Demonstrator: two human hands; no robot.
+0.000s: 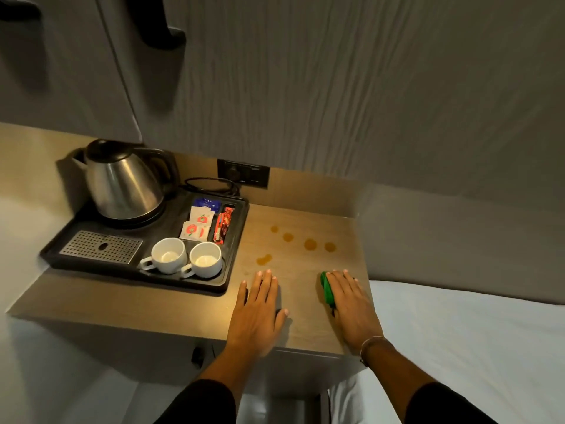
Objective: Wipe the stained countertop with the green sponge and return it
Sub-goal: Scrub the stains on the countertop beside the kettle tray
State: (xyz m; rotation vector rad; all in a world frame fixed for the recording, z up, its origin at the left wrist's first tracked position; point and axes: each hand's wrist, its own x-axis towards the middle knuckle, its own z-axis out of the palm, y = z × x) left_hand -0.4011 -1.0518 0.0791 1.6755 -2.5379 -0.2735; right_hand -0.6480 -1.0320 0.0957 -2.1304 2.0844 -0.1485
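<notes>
Across the wooden countertop (189,304) things are sitting in a pretty tidy hotel-room layout. Biggest item is the black tray (134,272) taking up the left half, probably parked there so the kettle (122,182) stays close to the wall socket (243,172), with its cord looping right behind. Two white cups (186,257) are resting upright at the tray's front edge, and the sachets (198,223) are lying in their own little compartment beside a red packet.

That's leaving the right half bare, and that's where the mess is: a handful of amber stains (310,244) are dotting the surface, well clear of the tray, just ahead of both hands.

Left hand (258,313) is lying flat and spread open on the wood, gripping nothing, looks like it's just bracing. Right hand (348,301) is pressing palm-down over the green sponge (327,290), fingers extended over the top rather than curled around it, so it's more pinning than pinching. Only the sponge's left edge is peeking out, near the counter's right side and a short way from the nearest spot.

My guess is the wiping isn't really happening yet since every stain is looking untouched. Pushing forward and left should be catching them all.
</notes>
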